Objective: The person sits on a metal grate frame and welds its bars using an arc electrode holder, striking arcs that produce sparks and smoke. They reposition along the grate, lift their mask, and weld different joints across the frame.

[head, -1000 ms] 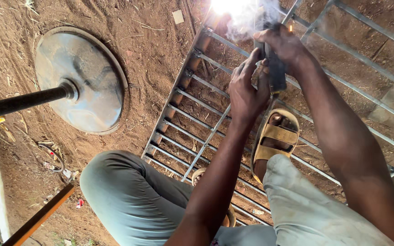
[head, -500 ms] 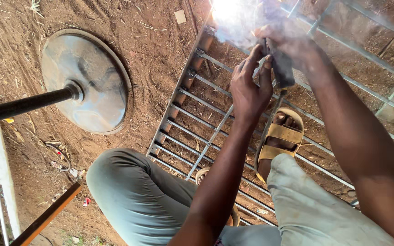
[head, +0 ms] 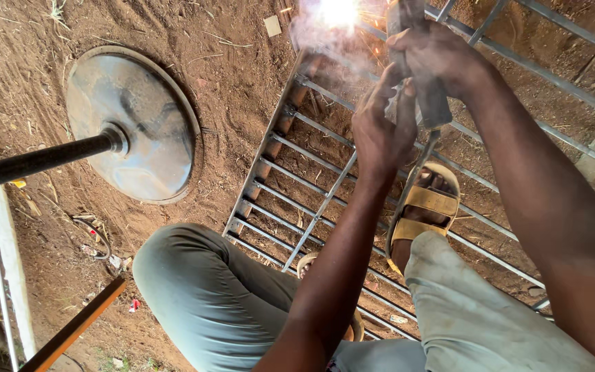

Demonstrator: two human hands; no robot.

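While the right hand (head: 442,55) is clenched around the dark handle of a welding electrode holder (head: 430,96), the work in hand looks like the welding of a joint on the metal grille (head: 325,200): a white arc flash (head: 339,12) burns at the grille's far edge, with smoke and a few sparks spreading around it. The left hand (head: 383,131) sits just beneath the right, fingers half curled and pressed against the holder and the right hand's underside, seemingly steadying the tool rather than carrying anything of its own. Whether the rod tip touches the bar cannot be told, as the glare hides it.

Both forearms reach forward and away from the body, the right one running in from the lower right corner, the left one rising from between the knees; the wrists are near each other and slightly bent toward the flash. A cable (head: 408,186) hangs from the holder down past the sandalled foot (head: 425,207), which rests on the grille's bars. The person crouches low, with the knees in grey-green trousers (head: 208,289) spread to either side of the arms.

By my judgement the bead is mid-run, so the next move calls for a steady, slow feed of the rod along the joint, both hands kept braced.

Further left, on the bare reddish earth, lies a round metal base plate (head: 139,124) with a dark pole (head: 36,160) fixed at its centre, well apart from the grille.
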